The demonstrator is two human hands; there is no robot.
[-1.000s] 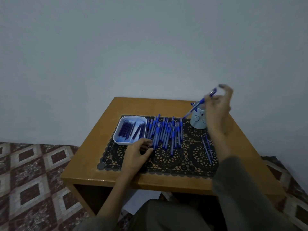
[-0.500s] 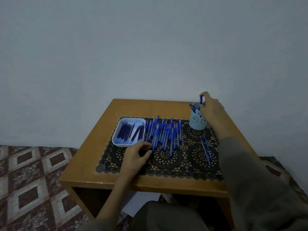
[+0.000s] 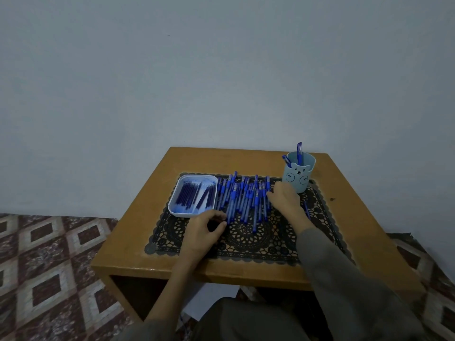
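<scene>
Pens [image 3: 242, 200], blue and capped, lie in a crowded row on a black lace mat [image 3: 246, 244], to the left of a pale blue cup [image 3: 298, 175] with a bear face. Two more pens [image 3: 299, 150] stand in the cup, their caps above its rim.

The person's right hand [image 3: 283, 196] rests just beside the cup, on its near-left side. The back of the hand is turned up and the fingers [image 3: 270, 191] bend down onto the end of the row closest to the cup. Whether that grip pinches a pen or only touches cannot be told.

The left hand [image 3: 203, 228] sits well apart from the cup, at the row's other end, on the person's side. Its grip is loosely curled, thumb and fingers curved toward each other with a dark gap between them. The fingertips are at the pens' near tips, but whether they pinch one cannot be told.

A white tray [image 3: 181, 214] of dark refills [image 3: 193, 196] stands farther left of the cup, just beside the row. Loose pens [image 3: 306, 210] lie nearer the person than the cup, partly hidden by the right wrist. Everything rests on a wooden tabletop [image 3: 140, 217].
</scene>
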